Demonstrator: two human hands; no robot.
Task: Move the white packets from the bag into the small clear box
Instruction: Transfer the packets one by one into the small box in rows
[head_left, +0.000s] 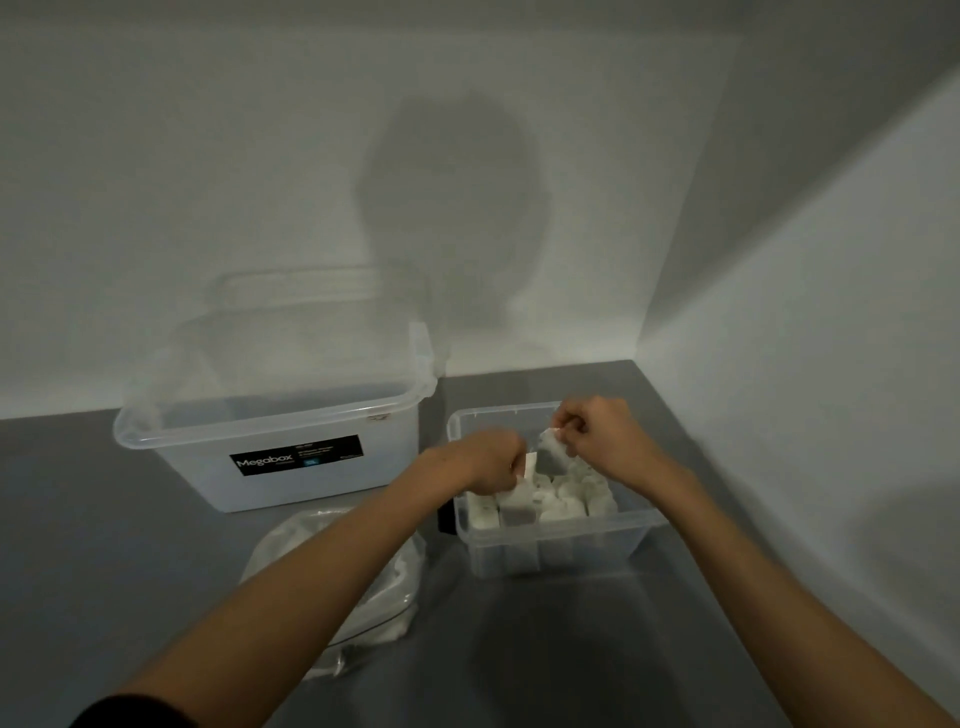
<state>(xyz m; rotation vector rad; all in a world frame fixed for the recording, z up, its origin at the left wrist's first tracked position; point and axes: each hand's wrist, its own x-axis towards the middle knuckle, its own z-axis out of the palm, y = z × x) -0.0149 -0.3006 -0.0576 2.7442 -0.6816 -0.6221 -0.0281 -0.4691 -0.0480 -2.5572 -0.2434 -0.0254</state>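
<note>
The small clear box stands on the grey table at centre right and holds several white packets packed side by side. Both my hands are over the box. My left hand pinches a white packet at its top edge and holds it upright among the others. My right hand pinches another white packet just above the row. The clear plastic bag lies on the table to the left of the box, partly hidden under my left forearm, with white packets inside.
A large clear tub with a black Megabox label stands open at the back left, its lid leaning on the wall behind it. White walls close the table at the back and on the right. The grey table stretches toward me.
</note>
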